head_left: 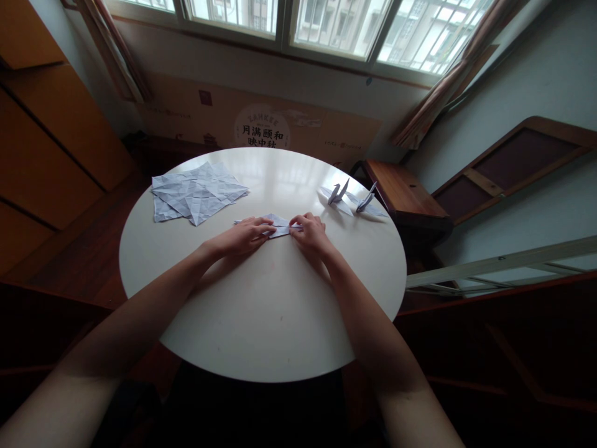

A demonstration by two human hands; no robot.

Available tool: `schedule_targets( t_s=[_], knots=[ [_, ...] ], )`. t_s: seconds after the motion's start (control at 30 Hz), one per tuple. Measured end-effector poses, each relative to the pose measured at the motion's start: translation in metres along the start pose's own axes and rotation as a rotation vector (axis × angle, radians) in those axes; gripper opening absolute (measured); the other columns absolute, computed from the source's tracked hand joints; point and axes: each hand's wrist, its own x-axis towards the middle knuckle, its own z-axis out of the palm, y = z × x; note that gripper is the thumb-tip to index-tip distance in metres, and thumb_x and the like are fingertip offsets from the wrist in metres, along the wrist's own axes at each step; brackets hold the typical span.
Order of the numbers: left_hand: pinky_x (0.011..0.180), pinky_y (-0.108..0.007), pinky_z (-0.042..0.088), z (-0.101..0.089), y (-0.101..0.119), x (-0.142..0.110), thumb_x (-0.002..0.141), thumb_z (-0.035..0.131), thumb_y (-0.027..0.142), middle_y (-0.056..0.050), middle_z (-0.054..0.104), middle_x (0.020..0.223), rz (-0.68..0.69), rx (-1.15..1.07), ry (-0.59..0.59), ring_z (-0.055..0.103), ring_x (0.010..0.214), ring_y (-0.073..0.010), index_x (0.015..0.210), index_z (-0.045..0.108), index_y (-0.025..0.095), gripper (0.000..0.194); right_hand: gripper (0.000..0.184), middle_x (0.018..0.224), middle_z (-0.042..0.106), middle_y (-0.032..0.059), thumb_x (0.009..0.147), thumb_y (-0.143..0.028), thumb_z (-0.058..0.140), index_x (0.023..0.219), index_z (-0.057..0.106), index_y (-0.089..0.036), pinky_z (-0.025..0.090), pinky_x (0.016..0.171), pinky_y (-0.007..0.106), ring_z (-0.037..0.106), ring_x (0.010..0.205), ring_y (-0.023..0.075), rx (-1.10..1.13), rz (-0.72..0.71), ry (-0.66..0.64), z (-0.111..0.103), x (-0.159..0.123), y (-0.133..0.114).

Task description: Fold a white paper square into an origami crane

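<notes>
A folded piece of white paper (278, 222) lies near the middle of the round white table, stretched sideways between my hands. On its left part rest the fingers of my left hand (245, 236), bent and pressed down against the paper. My right hand (310, 231) pinches the right end between thumb and fingers. Parts of the paper are hidden under both hands. Two folded paper cranes, a nearer-centre crane (336, 196) and a crane farther right (366, 202), stand beyond my right hand. A pile of creased paper sheets (198, 190) is at the left.
The round white table (261, 311) has a curved edge on all sides. A wooden stool or chair (405, 190) stands beyond its right side. An orange cabinet (56, 137) is at the left, and windows (340, 28) with curtains line the back.
</notes>
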Motion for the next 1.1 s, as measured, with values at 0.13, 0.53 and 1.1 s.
schedule_targets(
  t_s=[0.13, 0.53, 1.1],
  knots=[
    [0.116, -0.046, 0.046, 0.0, 0.0001, 0.0003, 0.11, 0.043, 0.042, -0.011, 0.058, 0.152, -0.006, 0.004, -0.003, 0.058, 0.135, -0.0307, 0.144, 0.065, 0.028, 0.043, 0.025, 0.119, 0.065, 0.0117, 0.095, -0.033, 0.061, 0.114, 0.076, -0.025, 0.04, 0.107, 0.047, 0.055, 0.119, 0.0311, 0.007, 0.0, 0.002, 0.0003, 0.0, 0.0001],
    [0.115, -0.049, 0.046, -0.0006, 0.0016, -0.0002, 0.11, 0.042, 0.042, -0.013, 0.059, 0.151, -0.002, -0.014, 0.014, 0.058, 0.134, -0.0319, 0.143, 0.066, 0.027, 0.044, 0.025, 0.118, 0.065, 0.0113, 0.095, -0.034, 0.06, 0.113, 0.076, -0.026, 0.04, 0.107, 0.047, 0.054, 0.119, 0.0312, 0.013, -0.004, 0.003, 0.0004, -0.0005, 0.0004],
    [0.116, -0.048, 0.045, -0.0008, 0.0023, 0.0003, 0.11, 0.042, 0.04, -0.011, 0.058, 0.152, -0.017, 0.001, -0.01, 0.058, 0.135, -0.0308, 0.144, 0.065, 0.027, 0.043, 0.024, 0.118, 0.065, 0.011, 0.095, -0.033, 0.061, 0.112, 0.075, -0.026, 0.039, 0.108, 0.048, 0.054, 0.12, 0.0309, 0.01, 0.004, 0.0, -0.0021, -0.0022, -0.0023]
  ],
)
